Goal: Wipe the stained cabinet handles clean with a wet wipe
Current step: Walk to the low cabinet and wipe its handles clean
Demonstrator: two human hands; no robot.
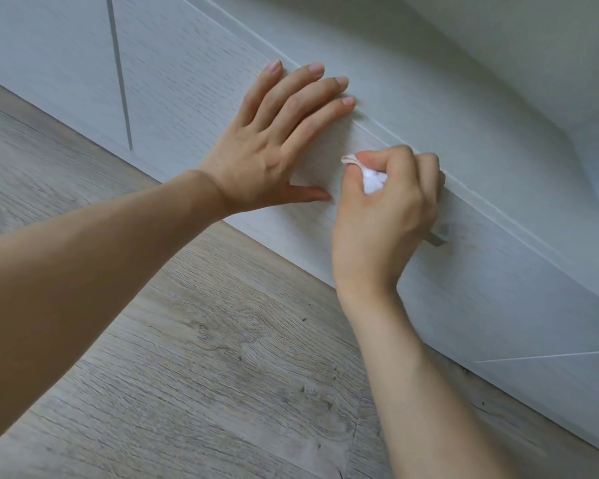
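Wiping was under way on the pale drawer front (377,209) of a low cabinet, which serves as the landmark here. A wet wipe (372,181), bunched small and white, was pinched between thumb and curled fingers of the right hand (384,216), which was pressed against that front just below its top edge. Only a short grey end of the handle (438,238) could be seen, poking out to the right of the knuckles; the rest was hidden behind the hand, so any remaining stain could not be judged. The left hand (274,143) was laid flat and open on the same front, up and to the left of the wipe, fingers spread, holding nothing.

For a good result, the drawer would best be braced by the flat hand so it is not pushed about, while the wipe is wrapped around the bar and drawn along its whole length, underside included. A fresh fold should be turned out once the cloth is soiled.
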